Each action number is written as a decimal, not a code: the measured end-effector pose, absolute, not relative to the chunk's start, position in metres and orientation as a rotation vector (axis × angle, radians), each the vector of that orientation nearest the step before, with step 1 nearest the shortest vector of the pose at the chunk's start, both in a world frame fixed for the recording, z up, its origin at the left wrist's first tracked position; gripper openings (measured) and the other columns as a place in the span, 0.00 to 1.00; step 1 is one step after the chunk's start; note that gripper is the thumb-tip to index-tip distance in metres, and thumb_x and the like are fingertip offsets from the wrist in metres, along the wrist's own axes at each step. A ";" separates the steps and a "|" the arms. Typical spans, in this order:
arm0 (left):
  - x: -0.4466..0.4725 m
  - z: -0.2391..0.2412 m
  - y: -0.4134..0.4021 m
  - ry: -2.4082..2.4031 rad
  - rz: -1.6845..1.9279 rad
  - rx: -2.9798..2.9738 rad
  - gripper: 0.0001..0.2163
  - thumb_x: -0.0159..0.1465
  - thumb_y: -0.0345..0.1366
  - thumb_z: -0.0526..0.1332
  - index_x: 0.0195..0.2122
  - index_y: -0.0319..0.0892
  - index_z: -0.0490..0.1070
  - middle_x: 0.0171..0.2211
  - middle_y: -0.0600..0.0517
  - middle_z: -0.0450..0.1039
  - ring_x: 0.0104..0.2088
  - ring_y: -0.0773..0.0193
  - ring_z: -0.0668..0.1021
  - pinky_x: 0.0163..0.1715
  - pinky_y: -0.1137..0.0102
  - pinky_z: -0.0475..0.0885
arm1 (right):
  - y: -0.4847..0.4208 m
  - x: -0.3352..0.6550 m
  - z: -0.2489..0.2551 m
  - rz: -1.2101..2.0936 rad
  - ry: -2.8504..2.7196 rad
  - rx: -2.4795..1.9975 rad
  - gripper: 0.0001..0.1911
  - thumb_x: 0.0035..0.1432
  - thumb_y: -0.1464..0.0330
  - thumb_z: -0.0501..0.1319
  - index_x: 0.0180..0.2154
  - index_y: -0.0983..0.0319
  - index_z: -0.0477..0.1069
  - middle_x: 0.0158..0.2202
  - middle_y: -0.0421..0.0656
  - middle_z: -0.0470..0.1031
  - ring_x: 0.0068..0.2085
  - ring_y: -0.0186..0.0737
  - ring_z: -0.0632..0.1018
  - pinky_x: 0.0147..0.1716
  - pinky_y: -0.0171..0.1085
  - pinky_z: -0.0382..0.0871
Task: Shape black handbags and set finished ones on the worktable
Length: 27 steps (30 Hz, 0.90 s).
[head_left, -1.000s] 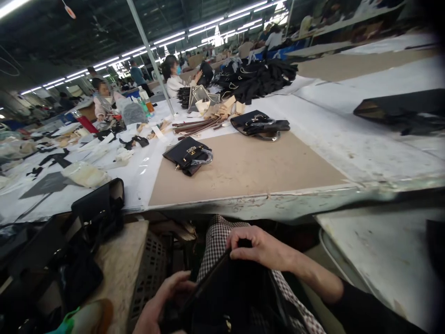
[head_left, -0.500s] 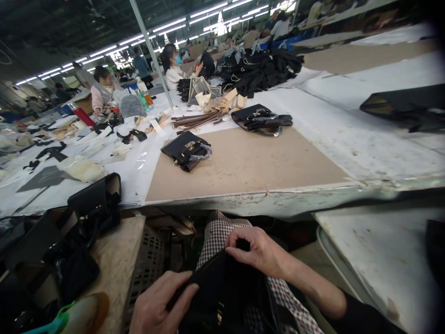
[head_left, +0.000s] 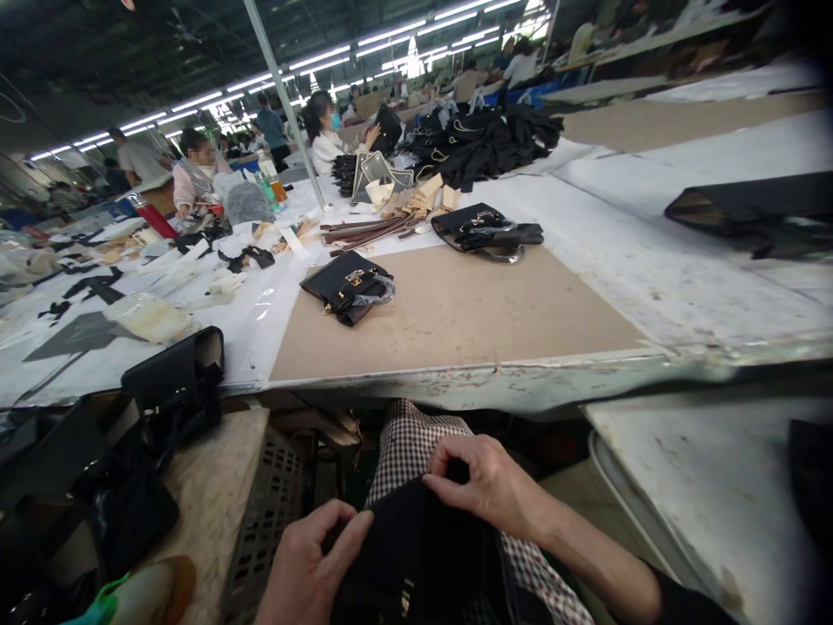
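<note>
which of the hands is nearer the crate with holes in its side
Left. The left hand is just right of the crate; the right hand is farther right, pinching the black bag.

Single head-worn view, forward and down, close above the hands (head_left: pixel 487 486).

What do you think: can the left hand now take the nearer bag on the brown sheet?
Probably not: the left hand pinches another black bag, though the path over the table to the nearer bag looks free.

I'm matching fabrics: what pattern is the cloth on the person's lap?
Small dark-and-white checked cloth, clearest in the head view.
</note>
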<state>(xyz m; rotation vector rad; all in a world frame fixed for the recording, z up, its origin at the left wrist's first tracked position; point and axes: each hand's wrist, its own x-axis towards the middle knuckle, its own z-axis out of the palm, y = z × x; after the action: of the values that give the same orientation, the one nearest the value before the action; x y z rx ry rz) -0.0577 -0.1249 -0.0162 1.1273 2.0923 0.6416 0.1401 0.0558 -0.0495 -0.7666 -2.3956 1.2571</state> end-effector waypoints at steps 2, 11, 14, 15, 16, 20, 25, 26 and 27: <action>-0.060 -0.014 -0.122 2.091 0.625 1.176 0.13 0.66 0.46 0.61 0.37 0.45 0.80 0.29 0.55 0.78 0.31 0.64 0.77 0.30 0.77 0.68 | 0.056 0.141 -0.049 1.255 -2.394 -0.764 0.05 0.57 0.69 0.65 0.28 0.59 0.73 0.28 0.36 0.78 0.31 0.36 0.76 0.35 0.35 0.67; -0.056 -0.005 -0.099 2.002 0.474 1.447 0.13 0.69 0.39 0.55 0.32 0.43 0.77 0.29 0.55 0.76 0.31 0.65 0.77 0.32 0.76 0.65 | 0.058 0.143 -0.048 1.314 -2.335 -0.741 0.06 0.58 0.68 0.66 0.29 0.59 0.73 0.29 0.35 0.79 0.32 0.35 0.77 0.35 0.34 0.66; -0.057 -0.008 -0.095 2.007 0.418 1.401 0.16 0.69 0.40 0.55 0.27 0.42 0.75 0.26 0.55 0.74 0.29 0.65 0.76 0.29 0.75 0.63 | 0.059 0.145 -0.049 1.307 -2.341 -0.757 0.06 0.57 0.68 0.67 0.28 0.59 0.74 0.29 0.35 0.79 0.32 0.35 0.77 0.35 0.34 0.66; -0.058 -0.007 -0.095 2.006 0.376 1.398 0.17 0.69 0.41 0.55 0.26 0.42 0.74 0.25 0.55 0.74 0.29 0.65 0.76 0.29 0.75 0.62 | 0.059 0.146 -0.049 1.304 -2.344 -0.766 0.06 0.57 0.68 0.67 0.28 0.59 0.74 0.28 0.35 0.78 0.32 0.35 0.77 0.35 0.34 0.66; -0.060 -0.006 -0.094 2.011 0.327 1.407 0.18 0.70 0.42 0.55 0.26 0.42 0.75 0.25 0.55 0.74 0.29 0.64 0.76 0.29 0.74 0.62 | 0.059 0.147 -0.050 1.302 -2.343 -0.775 0.06 0.57 0.68 0.67 0.28 0.59 0.74 0.28 0.35 0.78 0.32 0.35 0.77 0.35 0.34 0.66; -0.059 0.006 -0.085 2.018 0.131 1.518 0.13 0.69 0.45 0.58 0.35 0.48 0.79 0.33 0.53 0.81 0.37 0.58 0.80 0.34 0.72 0.63 | 0.058 0.149 -0.050 1.322 -2.324 -0.778 0.05 0.57 0.69 0.67 0.28 0.60 0.74 0.28 0.36 0.79 0.32 0.35 0.77 0.35 0.34 0.67; -0.049 0.014 -0.062 1.848 0.158 1.645 0.13 0.70 0.40 0.57 0.29 0.44 0.74 0.29 0.55 0.75 0.31 0.63 0.76 0.31 0.73 0.60 | 0.060 0.149 -0.049 1.337 -2.328 -0.760 0.06 0.57 0.68 0.67 0.29 0.60 0.74 0.28 0.36 0.79 0.32 0.36 0.77 0.35 0.34 0.67; -0.049 0.013 -0.058 1.790 0.192 1.634 0.14 0.69 0.39 0.56 0.26 0.43 0.71 0.26 0.57 0.70 0.28 0.66 0.72 0.29 0.73 0.58 | 0.061 0.150 -0.048 1.359 -2.330 -0.730 0.06 0.58 0.67 0.68 0.29 0.60 0.75 0.29 0.36 0.79 0.32 0.36 0.77 0.35 0.34 0.67; -0.050 0.012 -0.055 1.733 0.223 1.609 0.16 0.69 0.39 0.56 0.24 0.42 0.68 0.23 0.58 0.65 0.26 0.67 0.68 0.27 0.74 0.56 | 0.063 0.152 -0.047 1.380 -2.335 -0.691 0.06 0.59 0.66 0.68 0.31 0.59 0.75 0.30 0.37 0.79 0.33 0.36 0.78 0.36 0.33 0.68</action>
<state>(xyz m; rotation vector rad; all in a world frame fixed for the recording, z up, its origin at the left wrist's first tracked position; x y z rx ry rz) -0.0500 -0.0551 0.0124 1.6093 1.7332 0.2233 0.1523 0.0628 -0.0473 -0.6913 -2.3351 1.3798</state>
